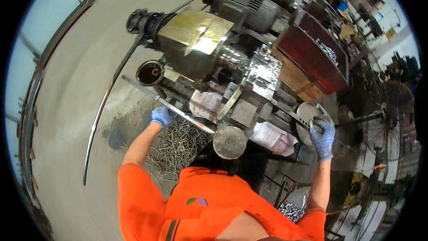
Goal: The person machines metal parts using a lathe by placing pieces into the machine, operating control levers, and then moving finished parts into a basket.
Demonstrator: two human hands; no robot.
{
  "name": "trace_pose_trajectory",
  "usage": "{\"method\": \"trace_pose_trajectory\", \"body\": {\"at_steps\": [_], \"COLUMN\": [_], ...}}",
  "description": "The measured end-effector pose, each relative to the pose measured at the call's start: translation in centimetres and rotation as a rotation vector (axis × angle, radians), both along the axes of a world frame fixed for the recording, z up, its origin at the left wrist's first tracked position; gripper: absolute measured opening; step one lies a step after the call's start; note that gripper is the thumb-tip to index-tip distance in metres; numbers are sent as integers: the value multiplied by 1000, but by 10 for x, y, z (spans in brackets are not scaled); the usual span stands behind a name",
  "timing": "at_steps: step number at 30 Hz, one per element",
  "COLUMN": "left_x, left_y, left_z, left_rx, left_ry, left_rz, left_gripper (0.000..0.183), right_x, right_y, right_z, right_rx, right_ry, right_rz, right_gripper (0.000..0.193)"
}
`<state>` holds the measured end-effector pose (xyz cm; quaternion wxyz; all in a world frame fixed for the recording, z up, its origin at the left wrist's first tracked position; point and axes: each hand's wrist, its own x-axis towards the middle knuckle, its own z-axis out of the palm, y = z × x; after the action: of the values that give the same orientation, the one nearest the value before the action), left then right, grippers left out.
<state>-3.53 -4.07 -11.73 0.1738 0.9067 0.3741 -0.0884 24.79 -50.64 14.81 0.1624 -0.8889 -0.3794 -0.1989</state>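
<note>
A lathe-like metal machine [196, 40] stands in front of me. My left hand [162, 116], in a blue glove, is by its near left side, below a long metal rod [178, 112]; its fingers are mostly hidden. At the right, my right hand [323, 137], gloved in blue with greyish fingertips, closes round the rim or handle of a round handwheel [305, 130]. Between my hands are a round metal disc [229, 142] and a flat lever bar [230, 103]. Shiny chips cover the metal slide block [264, 73]. A crumpled rag [206, 105] lies on the machine bed.
Thin metal scraps or pins heap on the floor [178, 145]. A printed bag [273, 138] lies near the handwheel. Beyond are a red metal bin [312, 49] and a motor [245, 9]. A basket of small metal parts [294, 205] sits low right. A long bar [103, 102] slants at left.
</note>
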Motion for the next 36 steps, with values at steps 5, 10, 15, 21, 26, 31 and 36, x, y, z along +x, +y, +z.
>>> {"method": "trace_pose_trajectory", "body": {"at_steps": [5, 10, 15, 21, 26, 31, 36], "left_x": [-3, -21, -50, -66, -34, 15, 47], "left_y": [87, 84, 66, 76, 52, 37, 21], "left_z": [-73, -52, 68, 118, 144, 123, 138], "left_rx": [482, 240, 200, -82, 74, 212, 270], "left_ry": [146, 220, -54, -625, -721, -702, -374], "left_rz": [-457, -231, 20, 426, 278, 134, 234], "left_gripper": [25, 31, 37, 29, 28, 30, 33], "right_x": [11, 66, 121, 139, 99, 19, -114], "right_y": [-83, -149, -227, -244, -280, -356, -473], "right_z": [-31, -59, -92, -105, -109, -123, -155], "right_rx": [-50, -127, -639, -695, -575, -514, -355], "right_ry": [147, 178, 140, 304, 424, 456, 555], "right_rz": [-277, -376, -534, -751, -982, -1165, -1284], "right_gripper": [17, 32, 68, 61, 50, 49, 45]}}
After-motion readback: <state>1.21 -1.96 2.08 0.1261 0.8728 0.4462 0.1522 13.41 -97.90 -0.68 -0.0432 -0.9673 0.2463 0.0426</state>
